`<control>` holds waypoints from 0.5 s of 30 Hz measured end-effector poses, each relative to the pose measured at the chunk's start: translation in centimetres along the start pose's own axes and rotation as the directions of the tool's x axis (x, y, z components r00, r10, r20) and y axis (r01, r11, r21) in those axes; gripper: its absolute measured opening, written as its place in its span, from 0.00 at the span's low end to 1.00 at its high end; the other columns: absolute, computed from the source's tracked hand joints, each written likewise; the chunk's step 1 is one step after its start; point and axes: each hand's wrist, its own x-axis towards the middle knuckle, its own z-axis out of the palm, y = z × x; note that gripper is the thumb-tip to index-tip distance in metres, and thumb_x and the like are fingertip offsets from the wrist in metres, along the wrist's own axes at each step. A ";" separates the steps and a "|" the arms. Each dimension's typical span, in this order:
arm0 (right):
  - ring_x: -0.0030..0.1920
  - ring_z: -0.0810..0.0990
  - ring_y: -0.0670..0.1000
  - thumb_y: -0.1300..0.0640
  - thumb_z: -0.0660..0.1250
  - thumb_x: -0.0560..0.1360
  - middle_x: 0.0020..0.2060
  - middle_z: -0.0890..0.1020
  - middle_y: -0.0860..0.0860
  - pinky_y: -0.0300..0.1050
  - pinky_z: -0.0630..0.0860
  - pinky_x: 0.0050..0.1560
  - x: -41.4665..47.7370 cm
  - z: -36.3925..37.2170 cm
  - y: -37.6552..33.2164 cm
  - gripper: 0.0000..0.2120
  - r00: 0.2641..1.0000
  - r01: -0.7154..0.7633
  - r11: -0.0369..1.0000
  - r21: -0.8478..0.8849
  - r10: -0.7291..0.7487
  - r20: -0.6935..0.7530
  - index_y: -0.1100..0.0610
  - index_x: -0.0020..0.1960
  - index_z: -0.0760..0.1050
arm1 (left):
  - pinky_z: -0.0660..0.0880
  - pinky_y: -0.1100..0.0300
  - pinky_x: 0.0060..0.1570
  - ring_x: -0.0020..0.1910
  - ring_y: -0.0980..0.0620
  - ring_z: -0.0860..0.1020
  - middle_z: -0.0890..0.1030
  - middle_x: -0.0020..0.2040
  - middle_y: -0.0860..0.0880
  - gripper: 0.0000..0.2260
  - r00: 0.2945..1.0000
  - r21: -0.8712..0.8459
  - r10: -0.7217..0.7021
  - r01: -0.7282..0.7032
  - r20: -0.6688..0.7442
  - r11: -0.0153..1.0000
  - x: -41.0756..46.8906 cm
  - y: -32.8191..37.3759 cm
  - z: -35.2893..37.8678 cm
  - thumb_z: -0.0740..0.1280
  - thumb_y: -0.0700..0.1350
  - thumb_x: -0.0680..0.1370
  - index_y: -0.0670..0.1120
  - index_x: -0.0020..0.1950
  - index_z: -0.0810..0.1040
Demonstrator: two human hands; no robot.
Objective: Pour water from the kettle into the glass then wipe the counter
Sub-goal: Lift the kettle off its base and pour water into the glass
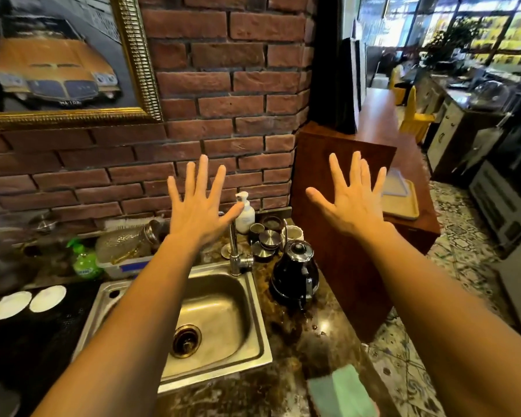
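Observation:
A black kettle [297, 270] with a silver-trimmed lid stands on the dark marble counter [301, 332] right of the sink. A green cloth [342, 392] lies on the counter near its front edge. My left hand [197, 206] is raised above the sink's back edge, fingers spread, holding nothing. My right hand [351, 200] is held up over the wooden cabinet, also spread and empty. Both hands are well above the kettle and apart from it. I cannot pick out a drinking glass for certain among the items behind the tap.
A steel sink [217, 323] with a tap [235, 251] fills the middle. Behind it stand a soap pump [245, 213], small metal cups and lids [268, 239], and a tub of glassware [124, 251]. Two white saucers [27, 300] lie left. A wooden cabinet [343, 236] bounds the right.

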 end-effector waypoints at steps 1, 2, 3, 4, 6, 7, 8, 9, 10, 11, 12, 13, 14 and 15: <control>0.83 0.44 0.63 0.22 0.38 0.76 0.83 0.44 0.63 0.70 0.35 0.77 0.1 0.8 0.7 0.44 1.000 0.005 1.000 0.013 -0.005 0.016 0.45 0.84 0.40 | 0.40 0.30 0.76 0.82 0.42 0.37 0.35 0.84 0.45 0.40 1.000 0.005 -0.009 0.009 0.014 1.000 -0.1 0.6 0.7 0.44 0.74 0.78 0.54 0.84 0.42; 0.83 0.44 0.63 0.22 0.39 0.76 0.83 0.44 0.63 0.70 0.35 0.77 0.1 1.7 1.4 0.44 0.999 0.008 1.000 0.026 -0.009 0.034 0.45 0.84 0.40 | 0.41 0.30 0.76 0.82 0.41 0.37 0.35 0.84 0.45 0.39 0.999 0.007 -0.018 0.018 0.028 1.000 -0.1 1.3 1.4 0.45 0.73 0.79 0.54 0.84 0.42; 0.83 0.45 0.63 0.22 0.39 0.76 0.83 0.44 0.63 0.70 0.35 0.77 0.1 2.6 2.1 0.44 0.998 0.010 0.999 0.037 -0.012 0.057 0.45 0.84 0.40 | 0.41 0.30 0.76 0.82 0.41 0.38 0.35 0.84 0.45 0.39 0.999 0.007 -0.027 0.027 0.041 1.000 -0.2 1.9 2.1 0.46 0.73 0.79 0.54 0.84 0.43; 0.83 0.45 0.63 0.22 0.38 0.76 0.83 0.45 0.63 0.70 0.35 0.77 0.0 3.6 2.8 0.44 0.997 0.014 0.999 0.045 -0.017 0.081 0.45 0.84 0.40 | 0.42 0.30 0.76 0.82 0.41 0.38 0.36 0.84 0.45 0.39 0.998 0.008 -0.036 0.035 0.056 0.999 -0.3 2.6 2.9 0.48 0.72 0.79 0.54 0.84 0.43; 0.83 0.45 0.63 0.22 0.37 0.76 0.83 0.45 0.63 0.70 0.36 0.77 -0.2 5.6 4.1 0.44 0.991 0.027 0.998 0.057 -0.034 0.126 0.45 0.84 0.40 | 0.42 0.30 0.76 0.82 0.41 0.38 0.36 0.84 0.45 0.39 0.994 0.019 -0.053 0.052 0.090 0.998 -0.5 3.7 4.4 0.49 0.71 0.79 0.53 0.84 0.44; 0.83 0.46 0.63 0.22 0.37 0.75 0.83 0.45 0.63 0.70 0.36 0.77 -0.3 6.7 4.7 0.44 0.988 0.035 0.997 0.062 -0.044 0.147 0.45 0.84 0.40 | 0.42 0.30 0.76 0.82 0.41 0.38 0.36 0.84 0.45 0.39 0.992 0.026 -0.063 0.061 0.107 0.998 -0.8 4.3 5.1 0.48 0.72 0.79 0.53 0.84 0.44; 0.83 0.46 0.63 0.22 0.36 0.75 0.83 0.45 0.63 0.70 0.36 0.77 -0.4 7.7 5.3 0.44 0.984 0.044 0.997 0.067 -0.055 0.168 0.46 0.84 0.39 | 0.42 0.30 0.76 0.82 0.41 0.38 0.36 0.84 0.45 0.39 0.989 0.031 -0.076 0.072 0.123 0.997 -1.0 4.8 5.8 0.48 0.72 0.79 0.53 0.84 0.44; 0.83 0.46 0.63 0.22 0.35 0.75 0.83 0.46 0.63 0.70 0.37 0.77 -0.6 8.7 5.9 0.45 0.980 0.051 0.996 0.074 -0.064 0.188 0.46 0.84 0.39 | 0.42 0.30 0.76 0.82 0.41 0.38 0.36 0.84 0.45 0.40 0.986 0.033 -0.090 0.086 0.139 0.996 -1.3 5.3 6.5 0.47 0.72 0.79 0.53 0.84 0.44; 0.83 0.46 0.63 0.22 0.34 0.74 0.83 0.46 0.63 0.71 0.37 0.77 -0.7 9.6 6.4 0.45 0.975 0.057 0.995 0.081 -0.072 0.208 0.46 0.84 0.39 | 0.42 0.30 0.77 0.82 0.41 0.39 0.36 0.84 0.45 0.40 0.982 0.035 -0.104 0.100 0.156 0.994 -1.6 5.8 7.2 0.46 0.73 0.78 0.53 0.84 0.44; 0.83 0.46 0.63 0.21 0.33 0.74 0.83 0.46 0.63 0.71 0.38 0.77 -0.8 10.6 6.9 0.46 0.970 0.062 0.994 0.090 -0.082 0.229 0.46 0.84 0.40 | 0.43 0.30 0.77 0.82 0.41 0.39 0.36 0.84 0.45 0.40 0.978 0.035 -0.116 0.111 0.174 0.993 -2.0 6.3 8.0 0.46 0.73 0.78 0.53 0.84 0.44; 0.83 0.46 0.63 0.21 0.33 0.73 0.83 0.47 0.63 0.71 0.38 0.77 -1.0 11.4 7.3 0.46 0.964 0.068 0.993 0.100 -0.091 0.250 0.46 0.84 0.40 | 0.43 0.30 0.77 0.82 0.41 0.39 0.36 0.84 0.45 0.40 0.974 0.033 -0.123 0.119 0.191 0.992 -2.4 6.8 8.7 0.47 0.73 0.79 0.53 0.84 0.44; 0.83 0.47 0.63 0.21 0.33 0.73 0.83 0.48 0.63 0.70 0.38 0.77 -1.3 12.2 7.7 0.47 0.957 0.073 0.991 0.111 -0.101 0.271 0.47 0.84 0.41 | 0.44 0.30 0.77 0.83 0.41 0.39 0.36 0.84 0.45 0.39 0.970 0.033 -0.128 0.123 0.208 0.992 -2.9 7.3 9.4 0.47 0.72 0.79 0.53 0.84 0.44; 0.83 0.47 0.63 0.21 0.33 0.73 0.83 0.48 0.63 0.70 0.38 0.77 -1.6 13.0 8.0 0.47 0.951 0.075 0.990 0.122 -0.108 0.290 0.47 0.84 0.42 | 0.44 0.30 0.77 0.83 0.41 0.39 0.36 0.84 0.45 0.39 0.966 0.036 -0.132 0.127 0.223 0.991 -3.3 7.7 10.1 0.47 0.72 0.79 0.53 0.84 0.45; 0.82 0.48 0.63 0.22 0.34 0.74 0.83 0.49 0.63 0.70 0.39 0.77 -1.9 13.8 8.3 0.47 0.944 0.075 0.988 0.132 -0.113 0.309 0.48 0.84 0.43 | 0.44 0.30 0.77 0.83 0.41 0.39 0.37 0.84 0.45 0.39 0.962 0.045 -0.137 0.130 0.235 0.990 -3.8 8.1 10.8 0.46 0.72 0.79 0.53 0.84 0.45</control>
